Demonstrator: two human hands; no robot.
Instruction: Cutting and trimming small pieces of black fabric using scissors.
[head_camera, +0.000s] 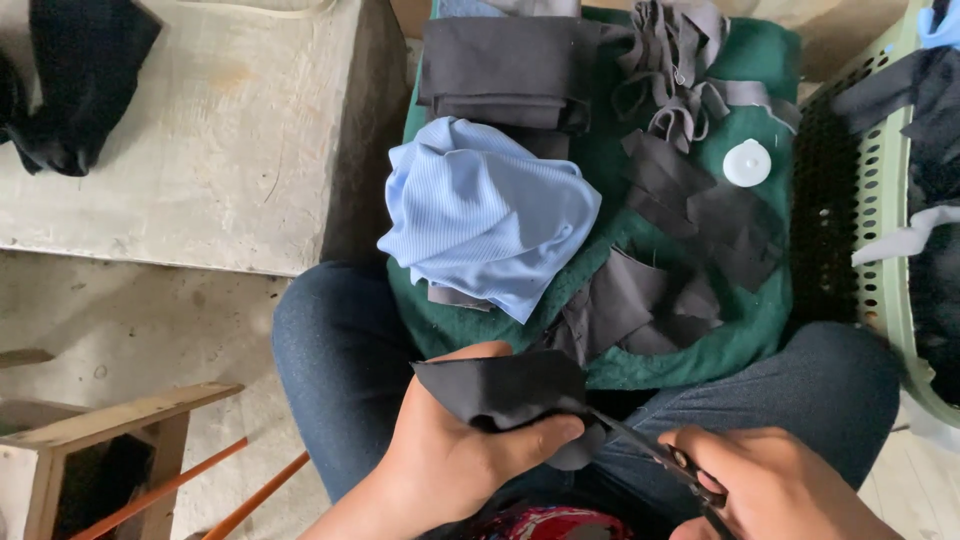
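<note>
My left hand (450, 455) grips a piece of dark grey fabric (500, 385) low in the head view, thumb across its lower edge. My right hand (775, 485) holds black scissors (655, 455) whose blades reach left into the edge of that fabric. Both hands hover over my lap in blue jeans (340, 350). Beyond them a green cloth (760, 320) carries a crumpled light blue ribbed garment (490, 215), a folded dark stack (505, 70), several dark fabric scraps (700, 215) and a tangle of grey strips (675, 70).
A round white plastic disc (747, 163) lies on the green cloth. A pale green basket (885, 260) with dark clothes stands at the right. A concrete block (230, 130) with a black garment (75, 75) is at left; a wooden stool (110, 430) and orange rods (255, 495) are bottom left.
</note>
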